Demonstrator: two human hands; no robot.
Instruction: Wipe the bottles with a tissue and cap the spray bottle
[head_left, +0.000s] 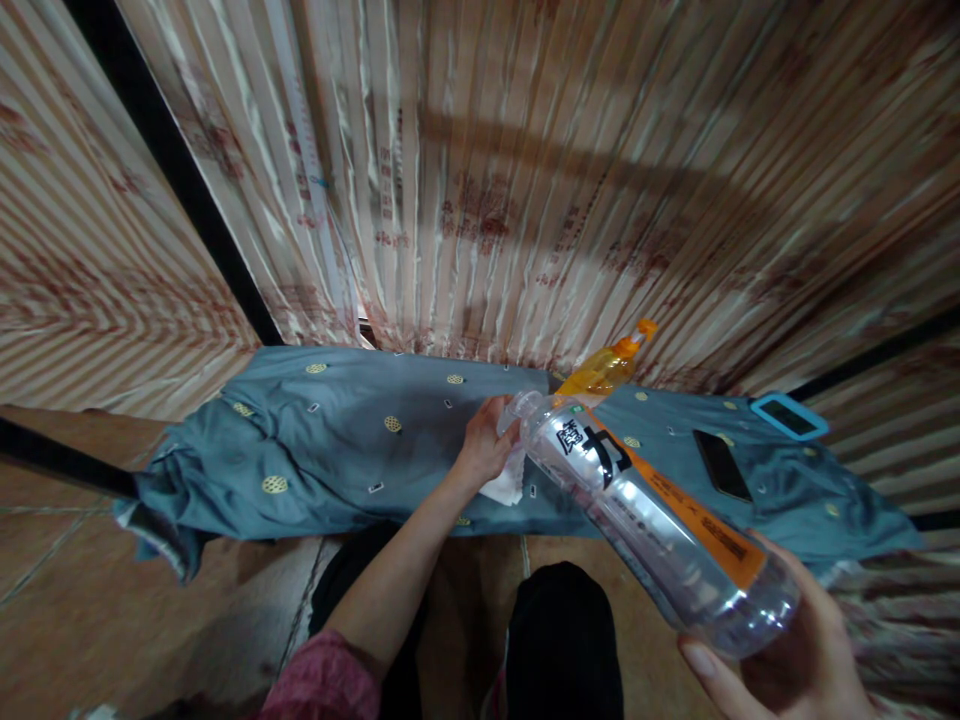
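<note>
My right hand (787,660) grips the base of a clear plastic bottle (660,530) with an orange and black label, tilted with its open neck pointing up and left. My left hand (486,445) is closed around a white tissue (506,485) at the bottle's mouth. Both hands hover over a blue-grey patterned cloth (337,450) spread on a low ledge. A second bottle (606,370) with orange liquid and an orange cap lies on the cloth behind the clear one.
A dark phone (721,465) and a device in a light blue case (789,415) lie on the cloth to the right. Striped, patterned curtains (525,170) hang behind. My dark-trousered knees (562,640) are below, over a brown tiled floor (150,610).
</note>
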